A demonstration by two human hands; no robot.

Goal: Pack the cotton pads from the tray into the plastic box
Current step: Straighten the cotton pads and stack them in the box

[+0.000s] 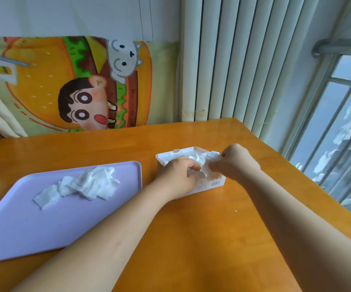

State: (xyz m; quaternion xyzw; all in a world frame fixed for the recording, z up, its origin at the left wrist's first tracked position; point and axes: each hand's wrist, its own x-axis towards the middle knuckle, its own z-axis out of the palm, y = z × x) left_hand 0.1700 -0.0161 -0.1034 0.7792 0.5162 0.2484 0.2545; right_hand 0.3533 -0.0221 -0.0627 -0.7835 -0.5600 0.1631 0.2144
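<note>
A lilac tray lies on the table's left half with a loose heap of white cotton pads on it. To its right stands a white plastic box, open, with pads inside. My left hand reaches into the box with curled fingers on the pads there. My right hand is over the box's right end and pinches a bunch of cotton pads above the opening. Both hands hide most of the box's inside.
The orange wooden table runs to a right edge by the window. A cartoon-print cloth hangs behind the table's far edge, next to white vertical blinds. Small white specks lie on the wood near the right arm.
</note>
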